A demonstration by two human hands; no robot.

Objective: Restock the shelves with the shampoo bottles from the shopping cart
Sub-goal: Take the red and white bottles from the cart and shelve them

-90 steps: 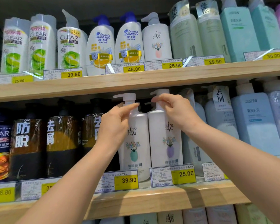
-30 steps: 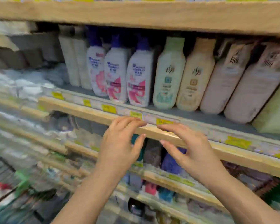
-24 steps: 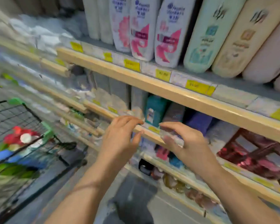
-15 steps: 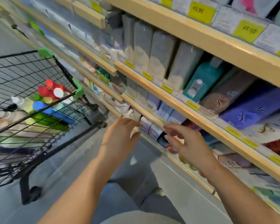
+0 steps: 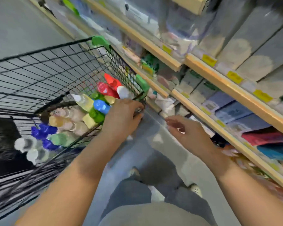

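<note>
The shampoo bottles [image 5: 82, 115] lie heaped on their sides in the shopping cart [image 5: 44, 75], a jumble of red, blue, green, yellow and white caps packed against the near corner, and we have none of them in hand yet. Our left hand [image 5: 122, 118] is at the cart's near rim, right by the green corner guard [image 5: 141, 83], with its fingers [image 5: 137, 106] curled over the wire; motion blur keeps us from telling whether they grip the rim itself or are only passing above it toward the bottles just beyond. Our right hand [image 5: 186, 132] hangs empty over the floor [image 5: 155, 144] between cart and shelves [image 5: 219, 79], fingers loosely spread and pinching nothing. We judge this to be the reach for the next bottle. The risks come from the pile and the wire: the bottles overlap, so pulling one from underneath could roll its neighbours or snag a pump head in the mesh, and a smooth bottle taken one-handed by its cap could slip and fall to the floor beside our feet [image 5: 194, 189]. The cart stands just beside the lower shelf edge, so a hard tug on the rim could swing it into the stock there.
</note>
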